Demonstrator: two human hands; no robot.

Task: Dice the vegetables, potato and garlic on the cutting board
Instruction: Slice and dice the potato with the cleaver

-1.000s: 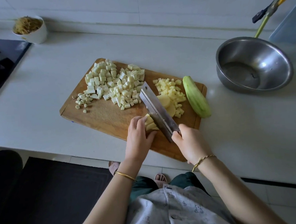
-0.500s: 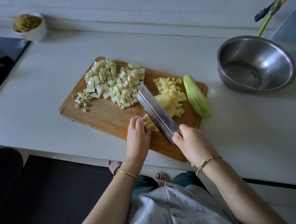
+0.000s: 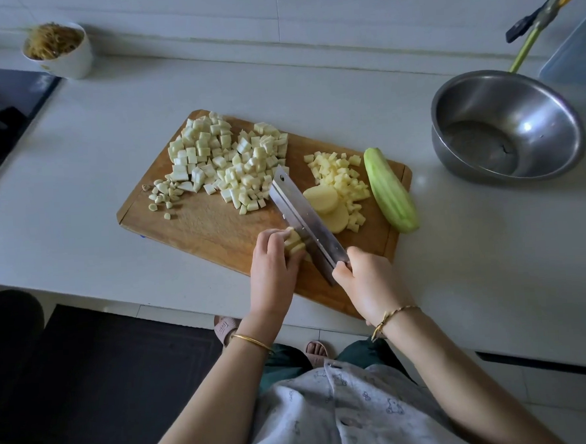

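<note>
Gripping the cleaver [image 3: 305,221] handle with my right hand [image 3: 367,282], fingers wrapped round it, blade against the potato slices [image 3: 294,244] my left hand [image 3: 274,271] pins with curled fingers on the wooden cutting board [image 3: 209,227], near the counter [image 3: 492,244] edge.

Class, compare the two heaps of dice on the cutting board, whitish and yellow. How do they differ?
The whitish heap is bigger, with chunkier cubes, left of the cleaver; the yellow potato heap is smaller, with finer cubes, right of it. Both lie diced on the wooden cutting board.
</note>
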